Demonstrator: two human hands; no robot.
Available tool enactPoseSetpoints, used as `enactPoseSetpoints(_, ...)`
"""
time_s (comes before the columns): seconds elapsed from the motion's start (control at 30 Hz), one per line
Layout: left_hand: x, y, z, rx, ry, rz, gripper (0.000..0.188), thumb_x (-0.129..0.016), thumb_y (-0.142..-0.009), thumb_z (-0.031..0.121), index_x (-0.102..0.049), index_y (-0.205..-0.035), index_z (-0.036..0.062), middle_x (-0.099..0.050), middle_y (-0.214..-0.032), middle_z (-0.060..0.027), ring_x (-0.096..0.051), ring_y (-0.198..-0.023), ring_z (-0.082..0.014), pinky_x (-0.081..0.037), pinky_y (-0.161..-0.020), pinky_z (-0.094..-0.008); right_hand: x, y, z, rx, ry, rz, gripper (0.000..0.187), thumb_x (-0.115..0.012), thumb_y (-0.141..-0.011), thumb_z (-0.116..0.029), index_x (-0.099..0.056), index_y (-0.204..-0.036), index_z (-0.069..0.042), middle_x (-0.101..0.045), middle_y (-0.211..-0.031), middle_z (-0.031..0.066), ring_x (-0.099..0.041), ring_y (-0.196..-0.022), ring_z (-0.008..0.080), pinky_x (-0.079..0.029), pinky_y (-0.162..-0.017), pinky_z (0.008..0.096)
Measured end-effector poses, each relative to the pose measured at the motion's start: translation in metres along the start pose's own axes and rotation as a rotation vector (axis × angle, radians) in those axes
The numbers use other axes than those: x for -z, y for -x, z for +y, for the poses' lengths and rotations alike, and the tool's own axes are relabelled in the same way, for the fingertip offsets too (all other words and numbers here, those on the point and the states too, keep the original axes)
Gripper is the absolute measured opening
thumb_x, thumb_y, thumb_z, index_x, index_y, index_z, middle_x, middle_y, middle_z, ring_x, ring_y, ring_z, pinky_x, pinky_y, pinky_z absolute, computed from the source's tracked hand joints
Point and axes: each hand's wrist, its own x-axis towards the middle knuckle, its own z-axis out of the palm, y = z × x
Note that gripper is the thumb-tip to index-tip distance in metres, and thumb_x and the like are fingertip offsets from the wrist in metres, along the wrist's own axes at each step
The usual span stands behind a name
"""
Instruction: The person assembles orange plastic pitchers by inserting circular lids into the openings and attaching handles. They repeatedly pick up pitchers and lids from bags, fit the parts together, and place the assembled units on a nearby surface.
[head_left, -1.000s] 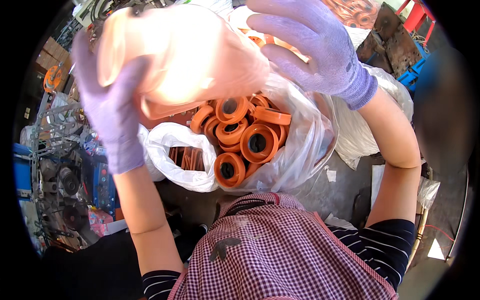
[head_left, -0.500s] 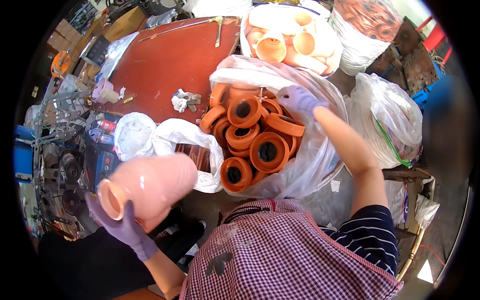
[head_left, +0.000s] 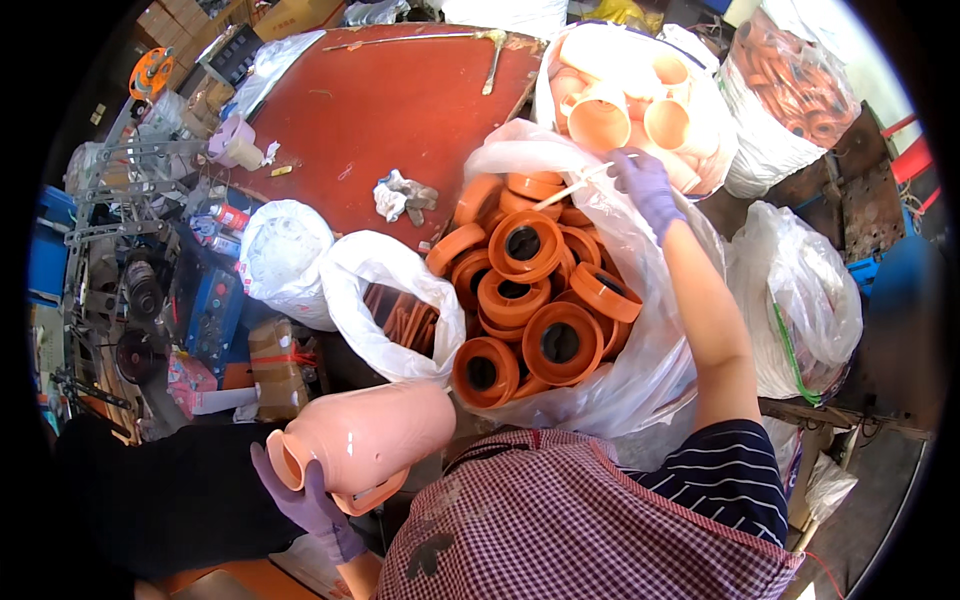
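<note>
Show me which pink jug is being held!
The lower-left jug, tilted on its side, gripped by the left hand; the other jugs sit in a bag farther off.

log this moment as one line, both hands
left hand: holds pink jug at neck; right hand: holds thin white piece; nearby: orange ring parts in clear bag

1 red-topped table (head_left: 420, 110) stands ahead; grey floor (head_left: 870, 515) shows lower right; bright light falls beyond.

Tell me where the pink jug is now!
In the head view, the pink jug is at lower left, held in the left grip, just below the white bag of brown strips.
</note>
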Motion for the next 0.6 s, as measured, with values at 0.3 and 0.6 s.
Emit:
enactPoseSetpoints(0.3, -0.018, -0.013, -0.004, -0.049, -0.004, -0.004, 0.085, -0.072, -0.073, 0.012, -0.033, -0.147, -0.0029, -0.046, -0.143, -0.0165, -0.048, -0.128, -0.0284, -0.038, -0.108, -0.0379, 0.024, 0.035, 0.015, -0.222, -0.895, -0.109, 0.027, -0.061, -0.097, -0.033, -0.059, -0.100, -0.006, -0.053, -0.078, -0.0012, -0.044, -0.062, 0.0085, -0.039, -0.058, 0.0229)
enactPoseSetpoints(0.6, -0.009, -0.011, 0.003, -0.063, 0.013, 0.016, 0.081, -0.069, -0.076, 0.010, -0.033, -0.148, -0.0021, -0.046, -0.143, -0.0159, -0.049, -0.128, -0.0282, -0.038, -0.108, -0.0378, -0.012, 0.046, 0.002, -0.258, -1.047, -0.179, 0.027, -0.058, -0.099, -0.036, -0.059, -0.100, -0.008, -0.049, -0.078, -0.0041, -0.041, -0.062, 0.0063, -0.038, -0.059, 0.0219)
